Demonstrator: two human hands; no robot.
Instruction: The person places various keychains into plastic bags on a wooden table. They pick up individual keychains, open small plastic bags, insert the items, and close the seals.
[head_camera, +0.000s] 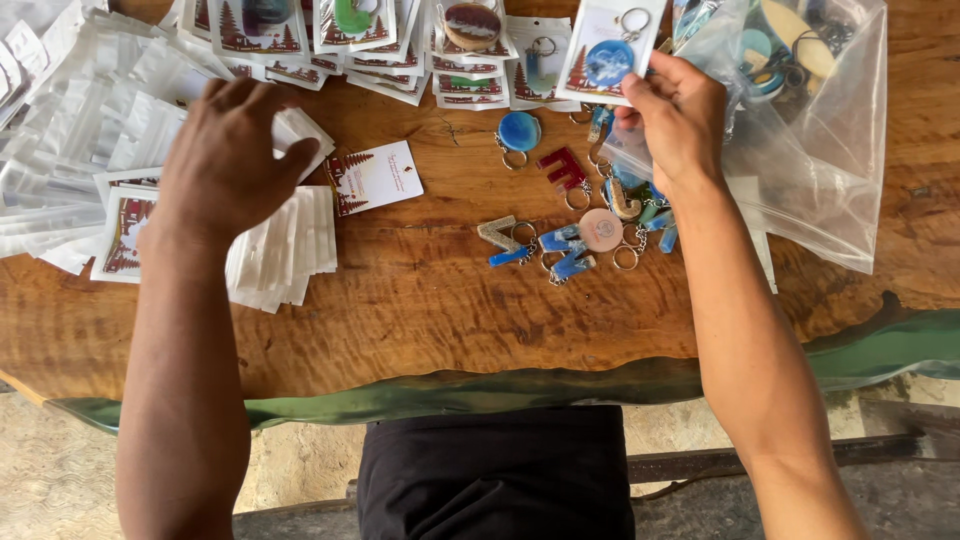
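Observation:
My left hand (228, 160) rests palm down on a heap of small clear plastic sleeves (90, 120) at the table's left, fingers spread over them. My right hand (675, 115) holds up a packaged keychain (610, 50), a white card with a round blue disc and a metal ring, near the table's far edge. Below that hand lies a loose cluster of keychains (585, 235): blue and red letter shapes, a pink disc, a blue round one (519, 132). A single printed white card (375, 177) lies flat between my hands.
The wooden table (450, 310) has a green resin front edge. A row of packaged keychains (400, 50) lines the far side. A large clear plastic bag (820, 130) with more keychains lies at the right. More stacked sleeves (285, 250) sit by my left wrist.

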